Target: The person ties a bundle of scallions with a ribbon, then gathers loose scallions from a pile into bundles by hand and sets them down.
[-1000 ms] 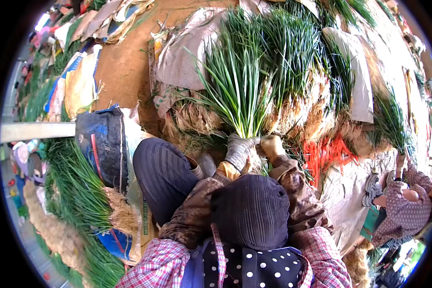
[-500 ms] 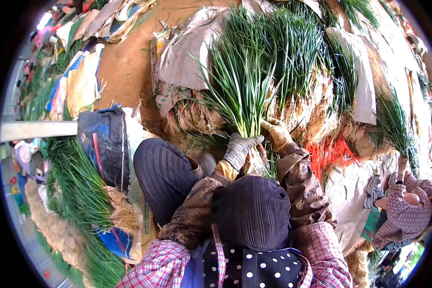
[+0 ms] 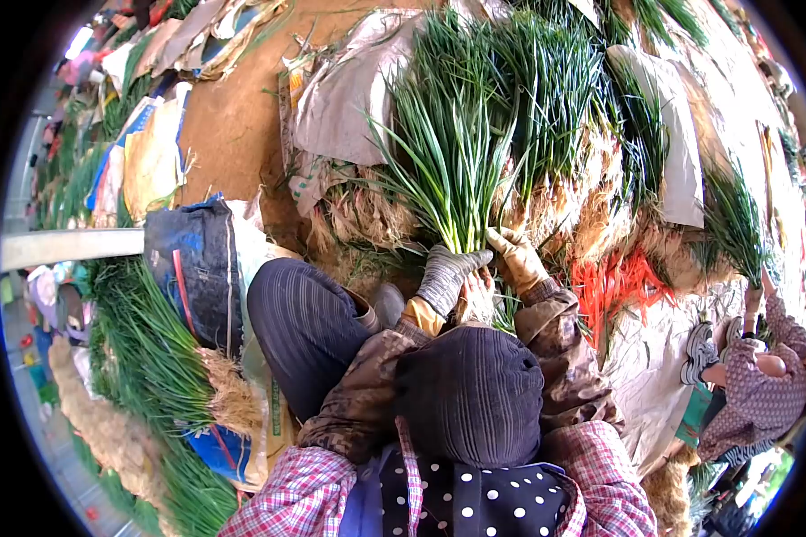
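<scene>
My left hand [image 3: 448, 276], in a grey and yellow glove, is wrapped around the lower stems of a bunch of green onions [image 3: 452, 183]. The leaves fan out away from me, and pale roots [image 3: 476, 295] show below the fist. Just right of the stems is my right hand [image 3: 516, 258] in a yellowish glove. Its fingers are bent but a little apart, with the tips close against the bunch's edge; I see nothing held in them. Beyond lies a pile of more green onions [image 3: 555, 98], roots toward me.
Red plastic strips [image 3: 613, 288] lie right of my hands. A pale sack sheet [image 3: 354, 98] covers onions at the left. Another bundle [image 3: 166, 349] lies beside a dark blue bag [image 3: 192, 273]. At the far right a person [image 3: 757, 385] handles onions.
My right hand has shifted slightly down, its fingertips lower beside the stems. My left hand keeps its grip on the bunch. The person at right has brought a second hand to their onions.
</scene>
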A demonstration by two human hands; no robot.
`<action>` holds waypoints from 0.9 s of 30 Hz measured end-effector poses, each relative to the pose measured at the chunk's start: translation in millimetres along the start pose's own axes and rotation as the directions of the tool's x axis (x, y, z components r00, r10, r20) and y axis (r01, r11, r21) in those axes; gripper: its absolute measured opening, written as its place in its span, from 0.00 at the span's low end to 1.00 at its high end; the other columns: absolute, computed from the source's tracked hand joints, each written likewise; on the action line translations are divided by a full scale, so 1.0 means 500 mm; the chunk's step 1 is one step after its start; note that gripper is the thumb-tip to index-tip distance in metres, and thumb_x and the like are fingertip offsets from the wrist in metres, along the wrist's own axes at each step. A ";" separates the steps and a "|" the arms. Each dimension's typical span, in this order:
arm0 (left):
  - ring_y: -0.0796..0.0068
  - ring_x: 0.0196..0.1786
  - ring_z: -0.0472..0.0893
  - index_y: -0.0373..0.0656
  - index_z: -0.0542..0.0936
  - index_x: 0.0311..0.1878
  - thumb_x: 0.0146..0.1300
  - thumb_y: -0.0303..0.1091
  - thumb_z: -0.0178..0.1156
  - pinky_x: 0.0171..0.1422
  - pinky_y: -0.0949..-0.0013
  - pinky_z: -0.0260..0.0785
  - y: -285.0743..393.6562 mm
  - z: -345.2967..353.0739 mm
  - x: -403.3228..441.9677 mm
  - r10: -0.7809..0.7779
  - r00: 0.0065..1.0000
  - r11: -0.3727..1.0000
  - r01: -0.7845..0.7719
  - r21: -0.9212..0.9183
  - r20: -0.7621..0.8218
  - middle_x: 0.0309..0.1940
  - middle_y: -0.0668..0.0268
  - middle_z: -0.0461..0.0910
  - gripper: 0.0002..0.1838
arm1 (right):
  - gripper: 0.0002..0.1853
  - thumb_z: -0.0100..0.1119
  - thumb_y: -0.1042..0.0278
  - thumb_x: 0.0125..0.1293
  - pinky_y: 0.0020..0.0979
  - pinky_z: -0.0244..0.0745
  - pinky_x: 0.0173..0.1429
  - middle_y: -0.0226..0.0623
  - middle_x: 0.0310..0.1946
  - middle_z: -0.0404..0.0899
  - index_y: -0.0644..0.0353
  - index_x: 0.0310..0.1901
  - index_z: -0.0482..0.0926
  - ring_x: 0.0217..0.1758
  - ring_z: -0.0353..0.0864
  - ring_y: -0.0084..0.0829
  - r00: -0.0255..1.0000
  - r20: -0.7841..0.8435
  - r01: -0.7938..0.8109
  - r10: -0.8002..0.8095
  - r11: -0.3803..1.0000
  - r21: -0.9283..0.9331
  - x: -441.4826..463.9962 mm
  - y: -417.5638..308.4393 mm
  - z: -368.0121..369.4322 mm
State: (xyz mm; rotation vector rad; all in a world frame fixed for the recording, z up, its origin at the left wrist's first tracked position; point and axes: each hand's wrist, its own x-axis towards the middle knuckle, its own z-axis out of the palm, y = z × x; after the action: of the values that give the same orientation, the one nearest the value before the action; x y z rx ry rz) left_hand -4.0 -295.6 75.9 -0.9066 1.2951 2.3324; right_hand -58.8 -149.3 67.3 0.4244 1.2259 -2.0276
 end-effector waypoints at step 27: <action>0.76 0.29 0.79 0.37 0.81 0.39 0.48 0.23 0.71 0.32 0.71 0.72 0.016 0.021 -0.013 -0.015 0.995 0.967 0.040 0.252 -0.099 0.30 0.65 0.83 0.14 | 0.11 0.63 0.68 0.59 0.32 0.79 0.43 0.45 0.33 0.83 0.68 0.38 0.79 0.35 0.83 0.35 0.901 -0.198 0.089 -0.386 0.611 -0.787 0.009 0.026 -0.004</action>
State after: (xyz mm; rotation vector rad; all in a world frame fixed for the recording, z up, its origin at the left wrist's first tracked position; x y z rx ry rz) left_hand -7.4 -291.0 89.6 -0.9537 1.5661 2.0619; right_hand -52.6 -153.2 55.3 0.1933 2.3382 -1.4338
